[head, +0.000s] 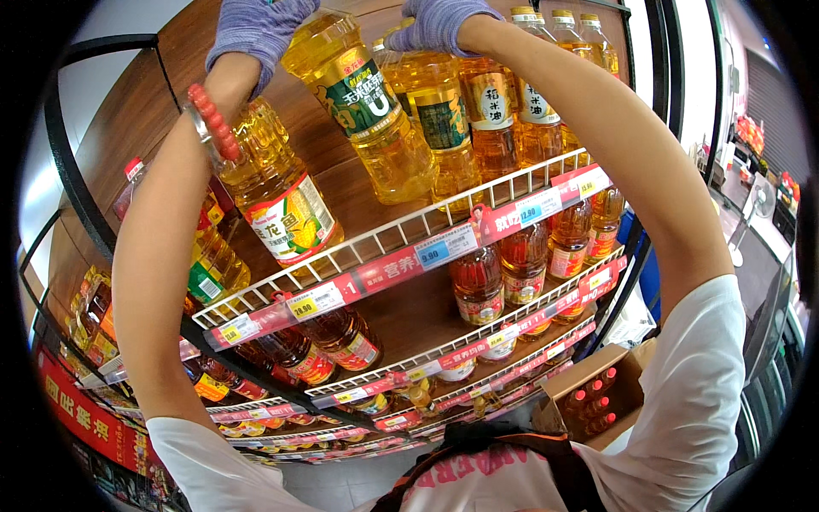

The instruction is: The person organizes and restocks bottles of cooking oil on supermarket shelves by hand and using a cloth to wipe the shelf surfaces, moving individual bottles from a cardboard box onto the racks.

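Note:
Both hands wear knitted purple-grey gloves at the top edge of the view. My left hand is at the cap of a tilted cooking-oil bottle with a green label; the grip is partly cut off by the picture's edge. On the top of a similar green-label oil bottle just right of it rests my right hand, its fingers curled around the neck area. A larger oil bottle with a red, white and yellow label stands below my left wrist. Rice-oil bottles stand at the right.
A white wire rail with price tags fronts the upper shelf. Lower shelves hold darker oil bottles. Black metal uprights frame the shelving. An open cardboard box of red-capped bottles is at the lower right, beside my body.

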`<state>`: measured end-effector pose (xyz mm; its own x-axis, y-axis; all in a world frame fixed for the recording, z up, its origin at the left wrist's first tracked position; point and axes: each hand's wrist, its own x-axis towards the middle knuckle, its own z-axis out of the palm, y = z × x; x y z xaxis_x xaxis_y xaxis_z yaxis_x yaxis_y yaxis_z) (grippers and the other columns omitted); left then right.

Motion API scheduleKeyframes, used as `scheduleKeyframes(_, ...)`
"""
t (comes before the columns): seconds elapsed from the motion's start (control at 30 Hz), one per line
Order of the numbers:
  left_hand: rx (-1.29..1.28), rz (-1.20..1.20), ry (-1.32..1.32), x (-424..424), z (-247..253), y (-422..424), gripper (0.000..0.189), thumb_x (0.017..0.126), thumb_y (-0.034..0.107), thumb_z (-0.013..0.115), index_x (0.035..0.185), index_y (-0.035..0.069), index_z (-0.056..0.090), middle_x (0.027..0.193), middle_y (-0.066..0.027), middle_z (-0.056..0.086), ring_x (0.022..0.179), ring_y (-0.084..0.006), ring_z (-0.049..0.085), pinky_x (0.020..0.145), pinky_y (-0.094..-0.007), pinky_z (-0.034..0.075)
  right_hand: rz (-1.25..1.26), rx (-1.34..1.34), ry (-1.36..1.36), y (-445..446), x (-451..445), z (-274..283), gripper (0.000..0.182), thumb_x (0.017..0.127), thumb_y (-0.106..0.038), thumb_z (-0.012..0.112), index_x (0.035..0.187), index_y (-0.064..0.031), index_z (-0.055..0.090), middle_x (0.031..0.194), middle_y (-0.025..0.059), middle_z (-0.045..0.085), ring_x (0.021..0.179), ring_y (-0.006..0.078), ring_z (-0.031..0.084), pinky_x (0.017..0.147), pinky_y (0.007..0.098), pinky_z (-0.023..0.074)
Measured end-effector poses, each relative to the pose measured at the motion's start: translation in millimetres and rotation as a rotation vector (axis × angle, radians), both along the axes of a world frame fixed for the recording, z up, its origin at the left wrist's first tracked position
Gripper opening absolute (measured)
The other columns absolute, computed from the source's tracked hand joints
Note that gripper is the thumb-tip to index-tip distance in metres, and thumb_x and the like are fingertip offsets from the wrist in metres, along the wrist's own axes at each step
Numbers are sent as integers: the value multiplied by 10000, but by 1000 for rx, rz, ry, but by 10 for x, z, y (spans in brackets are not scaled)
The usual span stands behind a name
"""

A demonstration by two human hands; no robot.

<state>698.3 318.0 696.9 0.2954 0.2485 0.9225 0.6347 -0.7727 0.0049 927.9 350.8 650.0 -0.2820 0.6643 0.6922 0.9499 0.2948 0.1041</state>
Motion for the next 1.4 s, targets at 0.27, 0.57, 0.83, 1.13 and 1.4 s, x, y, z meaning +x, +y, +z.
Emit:
scheduleKeyframes(0.27,-81,368,30,-27,-104,428,396,739,415,749,912,62,702,774,-73,666,712,-154,603,665,-329,476,32,-28,107,-276,-47,16,602,763,-556,592,1105,-64,645,1112,190,635,1025,336,611,890,413,478)
scheduleKeyframes(0.57,-126,315,153,271,-472,583,428,774,461,681,886,48,682,733,-138,656,671,-253,619,657,-390,480,9,11,183,-251,-89,-36,573,762,-540,602,1097,-78,651,1065,180,652,987,322,625,874,401,486)
scheduleKeyframes(0.83,-356,155,47,447,-538,395,244,787,277,700,904,64,685,765,-85,677,712,-172,622,658,-341,490,49,63,179,-390,-91,-95,501,812,-489,602,1096,-79,643,1052,159,661,920,309,641,814,396,504)
scheduleKeyframes(1.13,23,39,177,350,-1392,-784,366,894,216,544,1210,33,559,1199,-182,558,1155,-323,513,995,-376,392,482,587,212,-825,148,-1632,647,716,-263,722,1287,-136,446,1211,174,483,1047,362,537,825,452,484)
scheduleKeyframes(1.4,-925,-320,654,561,-3759,-1403,306,884,239,547,1166,139,610,1167,-132,595,1025,-305,595,835,-383,497,496,59,4,-1463,786,-4071,528,700,-235,684,1212,-176,569,1254,122,494,1138,282,513,904,428,443)
